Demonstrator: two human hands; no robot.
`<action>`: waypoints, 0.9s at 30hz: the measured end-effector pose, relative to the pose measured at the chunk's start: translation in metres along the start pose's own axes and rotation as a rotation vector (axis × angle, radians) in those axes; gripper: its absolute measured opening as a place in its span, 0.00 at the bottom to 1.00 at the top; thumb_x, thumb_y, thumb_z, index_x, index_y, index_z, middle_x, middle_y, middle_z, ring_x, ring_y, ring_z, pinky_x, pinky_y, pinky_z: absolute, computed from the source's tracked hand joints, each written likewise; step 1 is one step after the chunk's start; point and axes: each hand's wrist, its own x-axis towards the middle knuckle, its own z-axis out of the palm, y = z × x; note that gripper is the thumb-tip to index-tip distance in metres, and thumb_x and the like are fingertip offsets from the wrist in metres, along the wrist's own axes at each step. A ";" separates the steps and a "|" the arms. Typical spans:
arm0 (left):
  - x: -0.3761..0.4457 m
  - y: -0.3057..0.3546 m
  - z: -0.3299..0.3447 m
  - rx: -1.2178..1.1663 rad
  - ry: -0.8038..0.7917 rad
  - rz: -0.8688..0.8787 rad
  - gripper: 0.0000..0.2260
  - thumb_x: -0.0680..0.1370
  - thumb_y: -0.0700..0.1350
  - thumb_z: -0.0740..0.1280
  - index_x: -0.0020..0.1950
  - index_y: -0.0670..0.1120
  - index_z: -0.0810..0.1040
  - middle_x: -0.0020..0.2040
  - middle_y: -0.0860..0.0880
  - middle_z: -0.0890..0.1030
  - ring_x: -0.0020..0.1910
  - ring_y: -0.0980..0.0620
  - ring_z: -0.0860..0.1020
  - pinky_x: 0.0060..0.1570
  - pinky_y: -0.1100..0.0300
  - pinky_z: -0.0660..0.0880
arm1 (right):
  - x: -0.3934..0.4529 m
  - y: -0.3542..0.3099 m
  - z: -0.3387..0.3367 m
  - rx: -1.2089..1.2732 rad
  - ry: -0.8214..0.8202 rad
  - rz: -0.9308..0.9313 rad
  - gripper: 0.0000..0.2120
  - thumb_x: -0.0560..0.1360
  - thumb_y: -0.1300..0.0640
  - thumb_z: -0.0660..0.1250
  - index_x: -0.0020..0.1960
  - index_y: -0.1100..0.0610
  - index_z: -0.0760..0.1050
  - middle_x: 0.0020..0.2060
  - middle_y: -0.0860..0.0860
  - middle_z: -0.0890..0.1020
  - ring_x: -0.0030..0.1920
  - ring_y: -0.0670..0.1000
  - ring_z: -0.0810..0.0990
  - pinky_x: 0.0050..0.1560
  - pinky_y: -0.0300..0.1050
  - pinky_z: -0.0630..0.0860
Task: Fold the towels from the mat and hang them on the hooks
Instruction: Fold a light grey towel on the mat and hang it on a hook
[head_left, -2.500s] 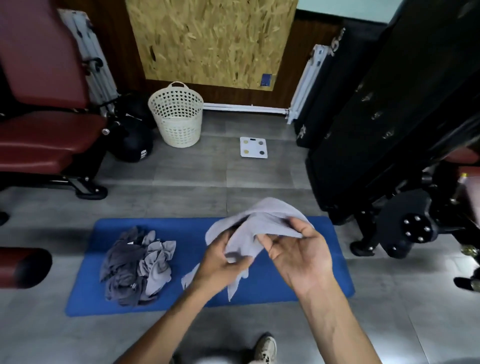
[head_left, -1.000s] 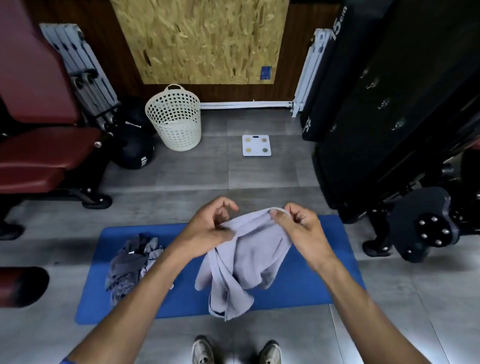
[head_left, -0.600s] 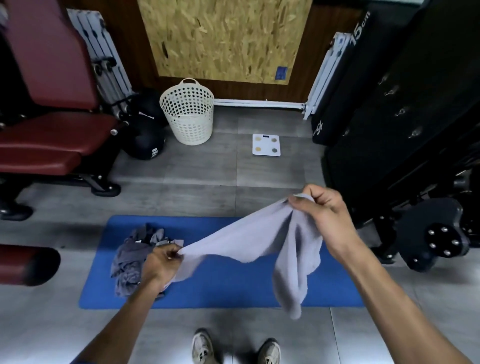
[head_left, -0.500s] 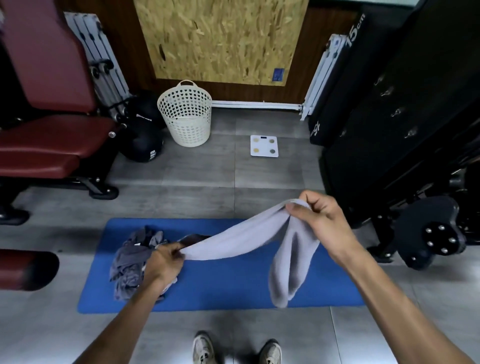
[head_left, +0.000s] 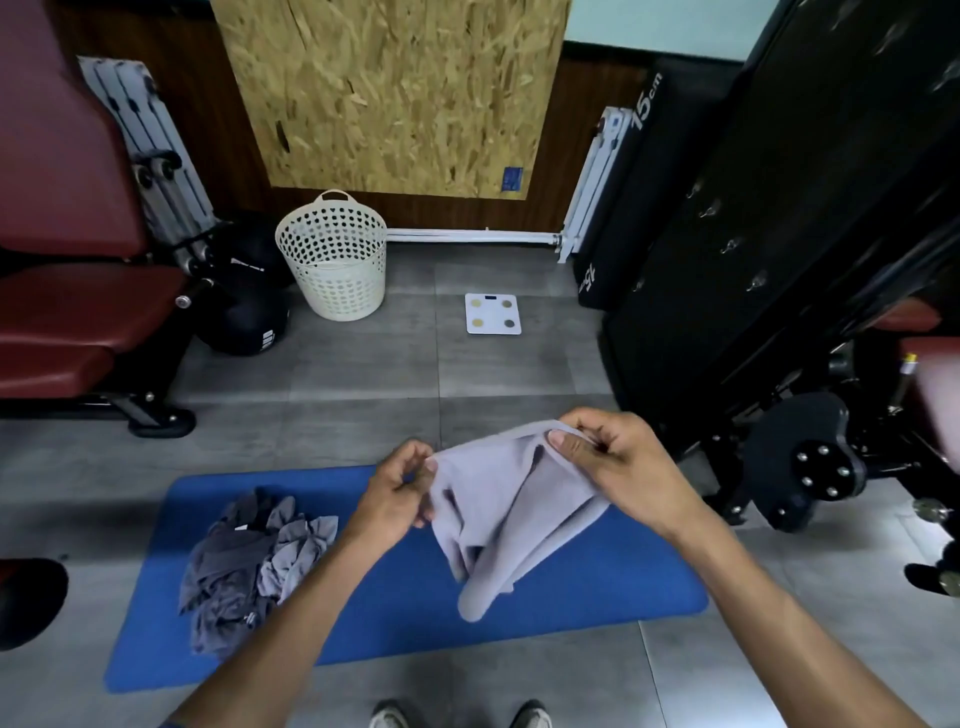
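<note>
**Inspector:** Both hands engaged. Left hand (head_left: 397, 491) pinches one upper edge of the pale lilac terry-cloth towel (head_left: 511, 506) between thumb and fingertips; right hand (head_left: 621, 467) pinches the opposite upper edge, thumb on the near face. Hands held close together, at one level, above the blue foam exercise mat (head_left: 597, 597).

**Clerk:** Why held so?

**Inspector:** In my judgement, to let the cloth hang by its own weight. It droops between the hands in soft vertical folds, lower end clear of the mat. With the top edges brought near each other, the towel doubles over lengthwise. A fold appears to be in hand; it is not yet tidy.

**Clerk:** Remaining work?

**Inspector:** A crumpled heap of grey towels (head_left: 249, 566) lies on the left part of the mat, unfolded. Count within the heap cannot be told.

**Clerk:** And the hooks?

**Inspector:** Small metal hooks (head_left: 730, 245) show on the tall black padded panel (head_left: 779, 208) at right, well apart from the hands. None carries a towel.

**Clerk:** Other items?

**Inspector:** A cream perforated plastic laundry basket (head_left: 335, 265) and a white square bathroom scale (head_left: 492, 313) stand on the grey tiled floor, not involved.
</note>
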 end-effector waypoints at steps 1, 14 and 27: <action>0.002 0.000 -0.009 0.030 -0.016 0.057 0.08 0.82 0.40 0.61 0.42 0.45 0.71 0.30 0.49 0.73 0.25 0.54 0.70 0.26 0.61 0.66 | 0.000 0.010 -0.005 -0.078 -0.003 0.024 0.12 0.79 0.52 0.66 0.41 0.59 0.77 0.32 0.58 0.76 0.32 0.55 0.72 0.34 0.52 0.70; 0.040 0.007 -0.006 0.567 -0.200 0.172 0.12 0.74 0.45 0.70 0.31 0.56 0.76 0.28 0.60 0.75 0.29 0.63 0.72 0.35 0.63 0.73 | -0.026 0.176 -0.062 -0.842 0.014 0.350 0.06 0.75 0.57 0.62 0.49 0.53 0.77 0.44 0.53 0.83 0.49 0.60 0.80 0.45 0.49 0.74; 0.039 -0.061 0.090 0.777 -0.138 -0.175 0.19 0.70 0.63 0.69 0.29 0.53 0.69 0.23 0.53 0.64 0.23 0.60 0.63 0.28 0.61 0.61 | -0.053 0.359 -0.177 -0.393 -0.056 0.471 0.22 0.72 0.37 0.68 0.30 0.51 0.70 0.26 0.46 0.74 0.28 0.46 0.70 0.31 0.42 0.66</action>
